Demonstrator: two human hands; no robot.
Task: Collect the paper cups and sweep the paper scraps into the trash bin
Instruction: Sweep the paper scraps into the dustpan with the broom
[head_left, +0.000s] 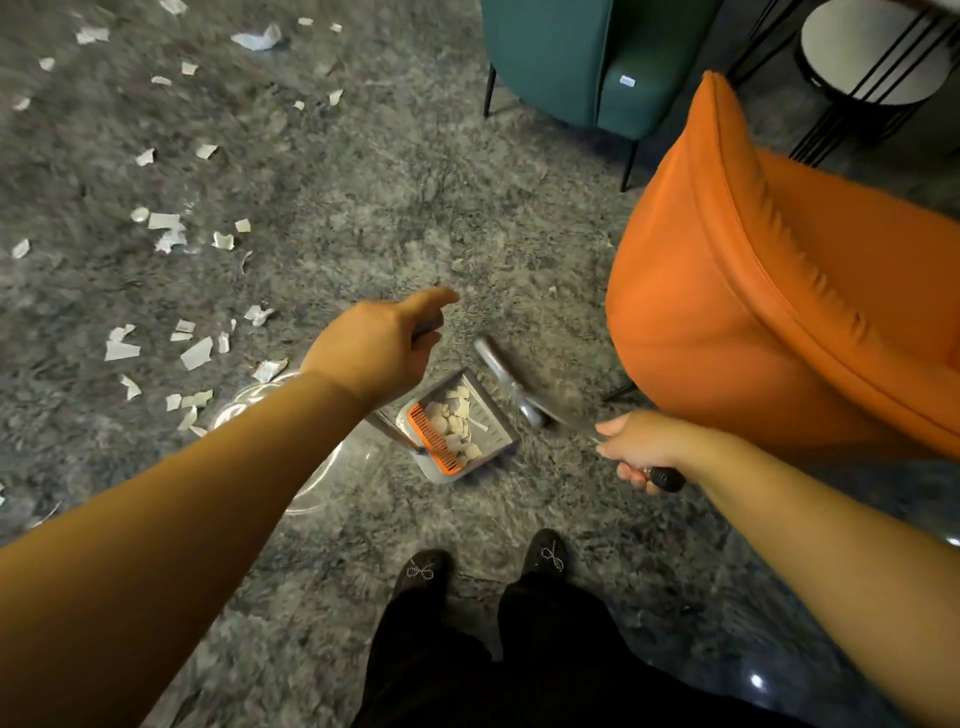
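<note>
My left hand (376, 351) grips the top of the upright handle of a grey dustpan (460, 426), which has an orange comb edge and holds several white paper scraps. My right hand (641, 447) grips the black-tipped handle of a broom (511, 382), whose blurred grey head lies on the carpet just right of the dustpan. Many white paper scraps (171, 234) are scattered over the grey carpet at the left and far left. No paper cup or trash bin can be made out.
An orange armchair (769, 312) stands close on the right, with a teal chair (582, 62) behind it. At the top right is a round black wire side table (872, 57). A clear round object (322, 467) lies under my left arm. My feet (488, 566) stand at the bottom centre.
</note>
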